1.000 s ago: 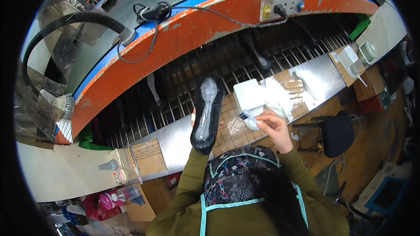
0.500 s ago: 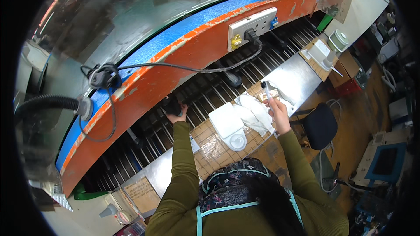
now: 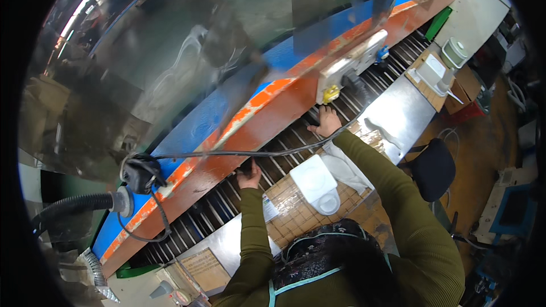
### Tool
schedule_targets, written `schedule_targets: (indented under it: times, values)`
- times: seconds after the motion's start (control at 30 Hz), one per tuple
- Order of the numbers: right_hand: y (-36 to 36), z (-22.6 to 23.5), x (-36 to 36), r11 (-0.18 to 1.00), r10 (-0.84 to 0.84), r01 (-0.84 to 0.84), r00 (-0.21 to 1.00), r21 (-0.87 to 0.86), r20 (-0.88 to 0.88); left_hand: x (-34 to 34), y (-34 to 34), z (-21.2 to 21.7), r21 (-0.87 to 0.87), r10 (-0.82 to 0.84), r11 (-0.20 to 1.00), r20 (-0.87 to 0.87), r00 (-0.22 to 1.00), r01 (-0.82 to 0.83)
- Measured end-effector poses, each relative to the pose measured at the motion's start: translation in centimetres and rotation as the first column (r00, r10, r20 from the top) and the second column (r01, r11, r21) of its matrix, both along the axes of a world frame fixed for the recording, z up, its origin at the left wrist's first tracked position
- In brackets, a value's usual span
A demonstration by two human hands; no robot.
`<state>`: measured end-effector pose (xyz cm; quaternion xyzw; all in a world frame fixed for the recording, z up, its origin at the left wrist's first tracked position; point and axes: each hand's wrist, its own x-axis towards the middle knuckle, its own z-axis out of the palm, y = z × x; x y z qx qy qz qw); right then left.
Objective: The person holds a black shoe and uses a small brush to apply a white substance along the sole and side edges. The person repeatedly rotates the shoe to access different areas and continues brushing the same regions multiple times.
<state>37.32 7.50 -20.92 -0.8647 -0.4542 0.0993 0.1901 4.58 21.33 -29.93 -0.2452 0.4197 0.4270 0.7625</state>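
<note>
My left hand reaches in at the lower edge of the orange board, its fingers partly hidden against a small black object that I cannot make out further. Farther right, my right hand is over the dark slatted conveyor, thumb apart from the fingers and nothing visible in it. Its fingertips are close to the board, below the yellow plug. Between my forearms, a white plastic container with a round cup stands on the brown grid-patterned board. A crumpled white cloth lies beside it.
The orange board with its blue top edge curves across in front of me. A black cable hangs across it to the socket strip. Another white container and a lidded jar stand right; a black stool is nearer.
My right hand has moved left and forward to the conveyor; the black-tipped tool it held no longer shows in it. My left hand stays by the board with the black object. The view has shifted.
</note>
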Motion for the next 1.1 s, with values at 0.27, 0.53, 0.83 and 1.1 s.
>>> schedule_targets:
  times: [0.27, 0.53, 0.83, 1.1]
  values:
    - [2.9, 1.8, 4.3, 0.998, 0.053, -0.052, 0.998, -0.045, 0.024, -3.4, -11.9, 11.3, 0.188, -0.323, 0.919, -0.142, 0.936, 0.346]
    - [-12.3, 14.4, -2.4, 0.838, 0.243, 0.278, 0.581, 0.47, -0.777, -4.5, -19.0, 20.0, 0.623, -0.57, 0.508, -0.274, 0.774, 0.595]
    - [-26.2, 18.1, -13.0, 0.867, 0.43, 0.22, 0.119, 0.446, -0.895, -2.9, -26.1, 22.6, 0.828, -0.889, 0.211, -0.057, 0.453, 0.519]
    - [-28.3, 14.5, -14.7, 0.913, 0.228, 0.121, 0.641, 0.39, -0.733, -9.1, -29.7, 16.7, 0.78, -0.745, 0.466, 0.091, 0.66, 0.418]
